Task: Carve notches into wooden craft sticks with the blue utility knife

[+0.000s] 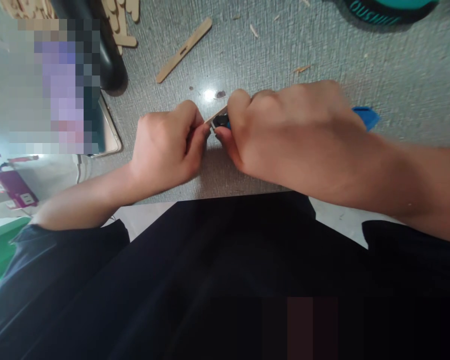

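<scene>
My left hand (168,140) is closed, pinching one end of a wooden craft stick (215,115) between thumb and fingers. My right hand (292,125) wraps around a blue utility knife (366,118); its blue tail end sticks out past the heel of the hand. The knife's black head and short blade show by the right thumb, close against the stick. Most of the stick and the knife's handle are hidden by my fingers. Beyond my hands another wooden craft stick (184,50) lies on the grey table, with a small slot cut in its middle.
Several craft sticks (122,22) are piled at the back left beside a black rounded object (110,70). A phone-like device (110,127) lies at the left. Wood shavings (302,69) dot the table. A black and teal round object (390,12) stands at the back right.
</scene>
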`<state>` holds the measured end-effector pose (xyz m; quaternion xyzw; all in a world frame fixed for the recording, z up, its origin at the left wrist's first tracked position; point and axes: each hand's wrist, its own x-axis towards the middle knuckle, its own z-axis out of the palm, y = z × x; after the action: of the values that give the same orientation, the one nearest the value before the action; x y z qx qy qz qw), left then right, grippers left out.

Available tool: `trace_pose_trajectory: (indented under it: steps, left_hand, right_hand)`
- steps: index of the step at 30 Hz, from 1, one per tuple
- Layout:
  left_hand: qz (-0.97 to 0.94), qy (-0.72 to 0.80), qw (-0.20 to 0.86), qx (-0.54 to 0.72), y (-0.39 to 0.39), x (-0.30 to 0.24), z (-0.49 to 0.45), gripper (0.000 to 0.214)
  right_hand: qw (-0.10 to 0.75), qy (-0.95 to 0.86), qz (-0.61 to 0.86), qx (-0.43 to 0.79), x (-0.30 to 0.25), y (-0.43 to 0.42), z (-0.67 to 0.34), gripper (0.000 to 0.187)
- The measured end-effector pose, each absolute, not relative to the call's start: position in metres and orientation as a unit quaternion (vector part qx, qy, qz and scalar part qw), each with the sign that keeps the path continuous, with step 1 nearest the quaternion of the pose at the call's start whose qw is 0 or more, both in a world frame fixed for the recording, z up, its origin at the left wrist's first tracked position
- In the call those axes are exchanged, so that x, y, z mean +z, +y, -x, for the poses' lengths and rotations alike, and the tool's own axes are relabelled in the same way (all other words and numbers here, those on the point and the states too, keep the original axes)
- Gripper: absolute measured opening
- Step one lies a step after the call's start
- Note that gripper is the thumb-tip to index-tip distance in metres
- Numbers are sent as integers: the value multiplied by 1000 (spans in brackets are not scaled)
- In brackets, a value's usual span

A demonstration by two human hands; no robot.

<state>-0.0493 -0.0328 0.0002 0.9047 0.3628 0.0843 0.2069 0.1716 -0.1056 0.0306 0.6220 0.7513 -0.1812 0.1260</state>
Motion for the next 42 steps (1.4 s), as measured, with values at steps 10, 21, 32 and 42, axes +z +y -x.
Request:
trace_pose_trajectory:
  steps: [10, 21, 32, 42]
  left_hand:
    - [-911, 353, 196, 86, -34, 1, 53, 25]
    - [-901, 368, 226, 54, -36, 10, 52, 30]
    - [-906, 342, 240, 69, -20, -2, 64, 33]
    - [-901, 330, 271, 76, -20, 0, 59, 27]
  right_hand:
    - [120, 743, -631, -186, 28, -105, -170, 61]
    - [160, 752, -597, -232, 36, -92, -179, 56]
    - [203, 777, -550, -228, 36, -87, -196, 63]
    - [173, 744, -588, -265, 38, -86, -191, 63]
